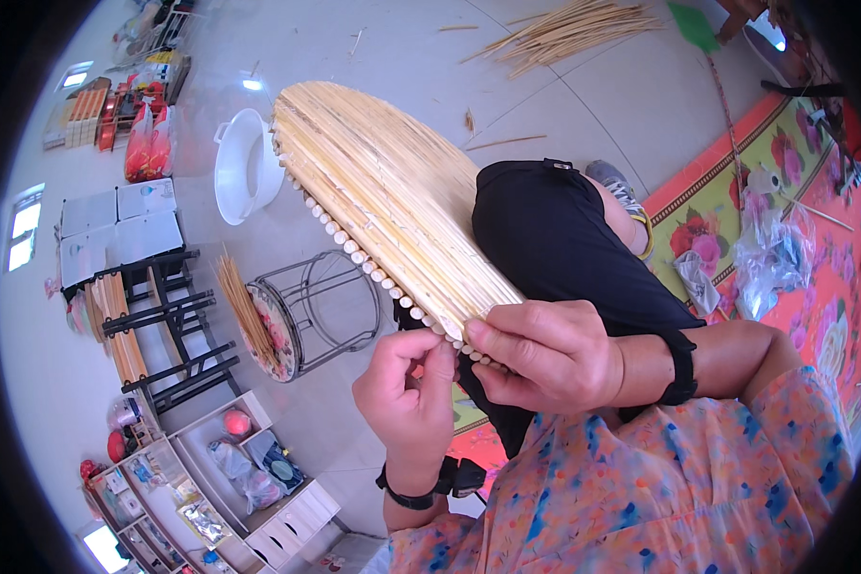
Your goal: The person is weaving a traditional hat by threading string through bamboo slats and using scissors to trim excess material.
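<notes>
The orange patterned shirt [660,469] lies nearest. Beyond it, the right hand [550,352] grips the near end of the stalk mat [383,172]; the left hand [404,397] is closed, thumb to finger, at its edge, on what one cannot tell. Too hard a press could split an outer stalk [383,252]. The mat stretches far and left from both hands.

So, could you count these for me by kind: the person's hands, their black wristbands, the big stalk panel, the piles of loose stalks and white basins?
Hands: 2 (left hand, right hand)
Black wristbands: 2 (left wristband, right wristband)
Stalk panel: 1
Loose stalk piles: 2 (floor pile, stool pile)
White basin: 1
Total: 8
</notes>
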`<action>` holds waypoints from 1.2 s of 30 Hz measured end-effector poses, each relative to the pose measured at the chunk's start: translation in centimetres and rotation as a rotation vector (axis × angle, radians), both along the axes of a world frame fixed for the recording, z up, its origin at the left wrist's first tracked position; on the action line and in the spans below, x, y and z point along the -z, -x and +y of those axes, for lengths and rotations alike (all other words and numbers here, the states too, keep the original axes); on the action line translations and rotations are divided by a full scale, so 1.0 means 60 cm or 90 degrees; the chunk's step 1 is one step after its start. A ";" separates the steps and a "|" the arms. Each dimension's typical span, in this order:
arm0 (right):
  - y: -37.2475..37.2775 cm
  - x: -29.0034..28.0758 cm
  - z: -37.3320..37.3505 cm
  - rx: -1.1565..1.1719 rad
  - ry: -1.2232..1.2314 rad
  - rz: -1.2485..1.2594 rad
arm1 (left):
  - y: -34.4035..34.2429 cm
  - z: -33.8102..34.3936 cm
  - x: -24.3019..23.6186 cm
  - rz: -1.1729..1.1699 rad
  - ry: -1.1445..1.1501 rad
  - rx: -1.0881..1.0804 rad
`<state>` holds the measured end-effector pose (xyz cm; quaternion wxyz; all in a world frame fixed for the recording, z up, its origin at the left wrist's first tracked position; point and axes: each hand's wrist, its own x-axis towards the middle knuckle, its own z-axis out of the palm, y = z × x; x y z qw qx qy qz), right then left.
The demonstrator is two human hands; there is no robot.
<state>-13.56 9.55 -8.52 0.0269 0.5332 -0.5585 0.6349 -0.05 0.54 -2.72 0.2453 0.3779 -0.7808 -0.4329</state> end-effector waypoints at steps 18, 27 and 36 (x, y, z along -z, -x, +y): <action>0.011 -0.028 -0.025 0.009 -0.077 0.023 | -0.019 -0.058 -0.074 -0.156 0.525 -0.042; 0.063 -0.062 -0.037 -0.159 -0.185 0.049 | 0.006 -0.113 -0.099 -0.304 0.591 0.253; 0.106 -0.059 -0.032 -0.155 -0.203 0.111 | -0.001 -0.106 -0.054 -0.142 0.135 0.302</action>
